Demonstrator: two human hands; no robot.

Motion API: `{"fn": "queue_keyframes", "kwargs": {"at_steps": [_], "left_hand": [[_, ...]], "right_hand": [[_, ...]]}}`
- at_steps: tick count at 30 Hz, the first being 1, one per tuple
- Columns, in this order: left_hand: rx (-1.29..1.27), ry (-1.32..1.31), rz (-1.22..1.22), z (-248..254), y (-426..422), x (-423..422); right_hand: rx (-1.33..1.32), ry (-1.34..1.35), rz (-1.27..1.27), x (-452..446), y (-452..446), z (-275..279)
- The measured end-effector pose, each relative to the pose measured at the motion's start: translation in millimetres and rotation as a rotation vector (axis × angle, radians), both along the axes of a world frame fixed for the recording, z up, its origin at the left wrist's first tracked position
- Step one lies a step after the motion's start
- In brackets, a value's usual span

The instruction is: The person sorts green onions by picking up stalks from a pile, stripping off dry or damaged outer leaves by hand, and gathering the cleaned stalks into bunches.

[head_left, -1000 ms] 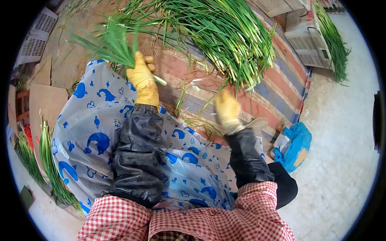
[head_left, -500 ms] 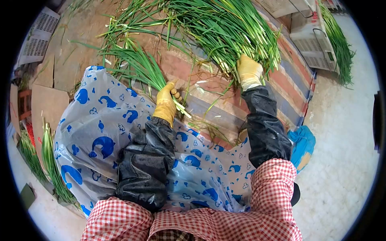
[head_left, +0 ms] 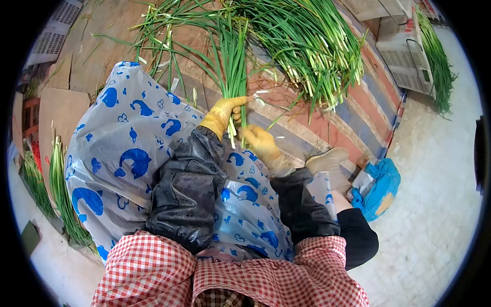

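My left hand, in a yellow glove, is wrapped round the lower part of a small bunch of green stalks. The leaves point away from me and the pale ends stick out below the fist. Close on its right, my right hand, also gloved in yellow, has its fingers pinched at the lower end of a stalk beside the bunch. A large pile of green stalks lies beyond on the striped sheet, white ends toward me.
A whale-print plastic sheet covers my lap. White crates stand at the upper right, with more stalks beside them. Further stalks lie at the left. A blue bag sits on the right, near a light-coloured shoe.
My right hand has come back from the large pile to the ends of the held bunch. My left hand has moved slightly right and away from me, turning the bunch more upright in view.
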State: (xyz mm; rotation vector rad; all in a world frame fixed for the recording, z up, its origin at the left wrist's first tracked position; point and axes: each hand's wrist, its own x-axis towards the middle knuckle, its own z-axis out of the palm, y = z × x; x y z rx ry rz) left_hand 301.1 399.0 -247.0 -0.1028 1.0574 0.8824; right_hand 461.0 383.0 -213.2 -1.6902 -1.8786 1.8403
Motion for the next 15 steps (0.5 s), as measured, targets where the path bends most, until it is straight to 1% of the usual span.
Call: {"fn": "queue_keyframes", "kwargs": {"at_steps": [1, 2, 3, 5, 6, 7, 9, 10, 11, 12, 13, 15], "left_hand": [[0.001, -0.002, -0.002, -1, -1, 2], [-0.030, -0.046, 0.022, -2, -3, 3], [-0.059, -0.089, 0.046, 3, -3, 4], [-0.018, -0.064, 0.061, 12, 1, 3], [-0.019, -0.083, 0.127, 14, 2, 2], [-0.020, -0.101, 0.192, 14, 1, 2], [0.092, -0.080, 0.336, 13, 5, -5], [0.105, -0.048, 0.396, 10, 8, -10], [0.122, -0.014, 0.456, 8, 12, -17], [0.145, 0.016, 0.520, 11, 14, -23], [0.150, 0.018, 0.523, 13, 14, -25], [0.152, -0.003, 0.550, 15, 15, -31]], "right_hand": [[-0.307, 0.267, -0.326, -5, 5, -3], [-0.476, 0.363, -0.539, -6, 8, -4], [-0.471, 0.364, -0.538, -7, 10, -12], [-0.616, 0.522, -0.822, -8, 11, -33], [-0.626, 0.584, -0.843, -12, 9, -24], [-0.626, 0.584, -0.841, -11, 8, -25], [-0.461, 0.411, -0.874, -6, 0, -34], [-0.326, 0.278, -0.771, 6, -8, -43], [0.048, 0.139, -0.388, 40, -23, -91], [0.151, -0.096, -0.055, 58, -25, -89], [0.291, -0.306, 0.273, 75, -27, -87], [0.483, -0.553, 0.515, 110, -31, -55]]}}
